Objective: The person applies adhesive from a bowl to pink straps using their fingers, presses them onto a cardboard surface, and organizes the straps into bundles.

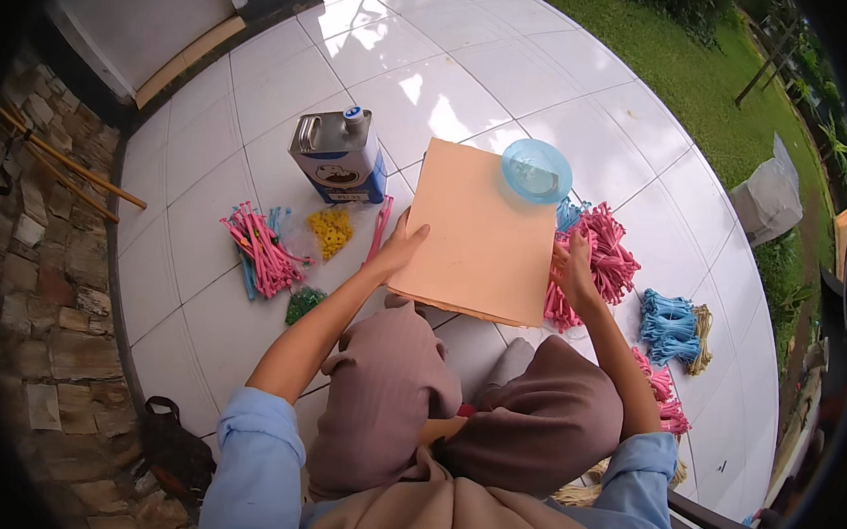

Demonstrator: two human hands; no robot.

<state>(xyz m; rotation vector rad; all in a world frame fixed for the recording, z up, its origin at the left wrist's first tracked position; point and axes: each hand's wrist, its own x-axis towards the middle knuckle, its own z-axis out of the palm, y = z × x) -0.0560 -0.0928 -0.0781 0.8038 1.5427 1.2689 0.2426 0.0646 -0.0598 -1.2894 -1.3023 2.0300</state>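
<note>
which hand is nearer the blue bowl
Right. The right hand grips the right edge of the orange board, below the blue bowl at the board's far right corner. The left hand holds the opposite, left edge, farther away.

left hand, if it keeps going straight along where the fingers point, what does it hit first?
The left hand grips the left edge of the peach board, fingers pointing up and away. Straight on, it would probably meet the metal can first, though depth is hard to judge.
</note>
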